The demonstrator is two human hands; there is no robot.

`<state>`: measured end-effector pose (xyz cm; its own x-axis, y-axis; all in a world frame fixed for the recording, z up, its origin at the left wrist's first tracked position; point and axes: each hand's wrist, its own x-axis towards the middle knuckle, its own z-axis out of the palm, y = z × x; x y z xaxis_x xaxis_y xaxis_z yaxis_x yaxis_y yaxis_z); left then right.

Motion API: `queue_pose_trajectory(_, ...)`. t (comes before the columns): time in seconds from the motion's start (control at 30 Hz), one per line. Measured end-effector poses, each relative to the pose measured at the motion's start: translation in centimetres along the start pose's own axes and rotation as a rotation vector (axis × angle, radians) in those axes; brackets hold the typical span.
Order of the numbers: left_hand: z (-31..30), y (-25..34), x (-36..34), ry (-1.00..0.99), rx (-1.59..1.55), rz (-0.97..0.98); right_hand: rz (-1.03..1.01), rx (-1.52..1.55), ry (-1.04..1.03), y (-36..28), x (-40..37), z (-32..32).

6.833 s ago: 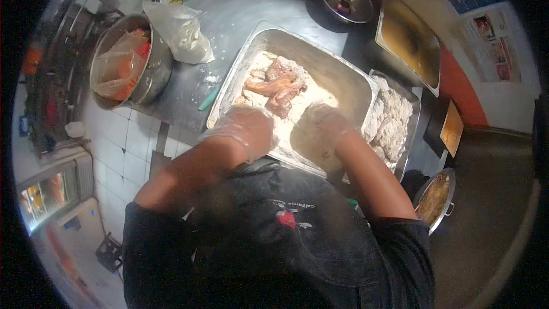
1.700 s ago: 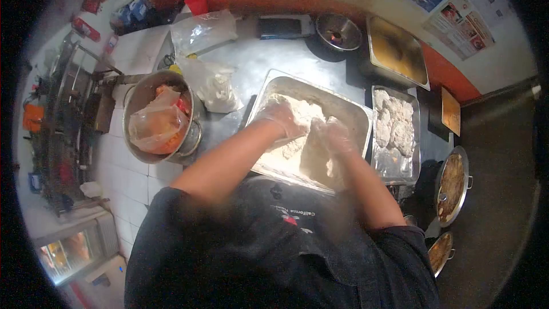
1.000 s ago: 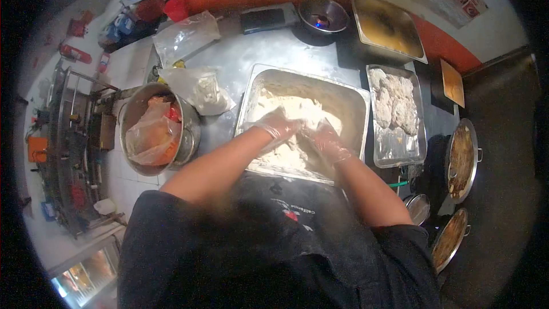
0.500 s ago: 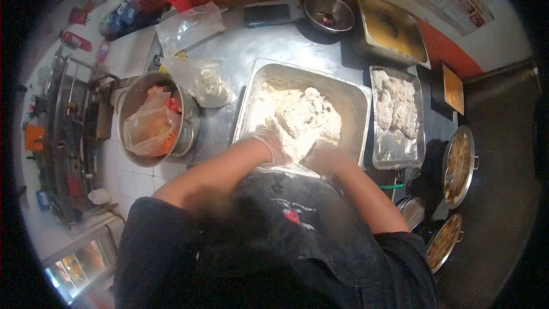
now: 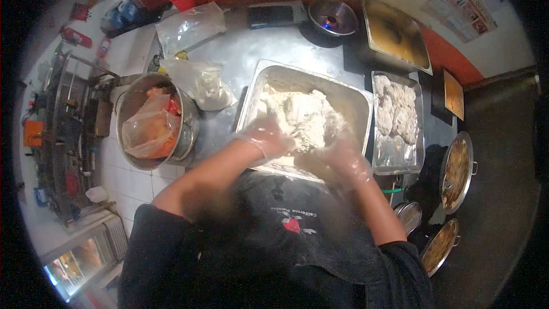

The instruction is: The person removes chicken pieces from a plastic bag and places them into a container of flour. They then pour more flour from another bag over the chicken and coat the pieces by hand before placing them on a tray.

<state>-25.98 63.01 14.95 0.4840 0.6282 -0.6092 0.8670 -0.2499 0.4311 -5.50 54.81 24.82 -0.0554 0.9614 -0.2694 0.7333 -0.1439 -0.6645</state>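
A deep metal pan (image 5: 359, 94) in front of me holds loose flour and a heap of flour-coated pieces (image 5: 307, 115), smeared by motion. Both my hands wear thin clear gloves. My left hand (image 5: 270, 138) is inside the pan at the heap's left side. On the opposite side, my right hand (image 5: 345, 157) reaches in over the near right part. Blur and flour hide the fingers of both, so their grip does not show. Right of the pan, a shallow metal tray (image 5: 397, 160) carries several floured pieces (image 5: 398, 106).
A large pot (image 5: 190, 131) with a plastic bag inside and a bag of white powder (image 5: 209, 88) stand left. A metal bowl (image 5: 343, 8) and a deep pan of yellowish liquid (image 5: 394, 31) are behind. Two round pans (image 5: 459, 166) sit at right.
My hands have come up from the pan's near edge along the heap's sides, and the heap has shifted with them. My right hand has moved outward to the right.
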Motion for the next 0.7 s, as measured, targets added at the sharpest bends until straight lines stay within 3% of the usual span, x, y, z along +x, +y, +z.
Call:
queue_pose_trajectory(0.07, -3.5, 2.6, -1.2, 0.143, 0.061, -0.011, 0.11, -0.196, -0.12, -0.7, 1.9, -1.2)
queue_pose_trajectory(0.13, -2.6, 2.4, 3.8, 0.131, 0.056, 0.039, 0.032, -0.213, -0.074, 1.3, 2.9, 0.2)
queue_pose_trajectory(0.17, -1.4, 1.7, 6.9, 0.102, 0.05, 0.054, -0.125, -0.1, 0.063, 5.1, 4.0, 3.3)
queue_pose_trajectory(0.23, -0.7, 1.1, 9.1, 0.071, -0.046, 0.101, -0.222, 0.035, 0.184, 5.1, 4.9, 4.2)
queue_pose_trajectory(0.3, -0.1, 0.3, 9.3, 0.055, -0.23, 0.159, -0.092, 0.083, 0.141, 4.0, 6.2, 4.6)
queue_pose_trajectory(0.4, -0.3, -0.5, 9.6, 0.03, -0.492, 0.258, -0.056, 0.389, -0.045, 7.5, 7.7, 4.6)
queue_pose_trajectory(0.5, -4.4, 1.4, 3.4, 0.128, -0.469, -0.126, 0.295, 0.524, -0.304, 6.8, 6.2, 1.3)
queue_pose_trajectory(0.57, -1.4, -0.7, 3.6, 0.187, -0.412, -0.141, 0.224, -0.091, -0.322, 1.4, 3.8, -1.2)
queue_pose_trajectory(0.63, 0.6, -0.9, 3.3, 0.064, -0.093, -0.006, 0.196, -0.408, -0.42, -0.2, 2.7, -1.0)
queue_pose_trajectory(0.7, 1.5, 0.0, 1.3, -0.017, 0.109, 0.05, 0.232, -0.405, -0.564, 0.9, 2.4, 0.8)
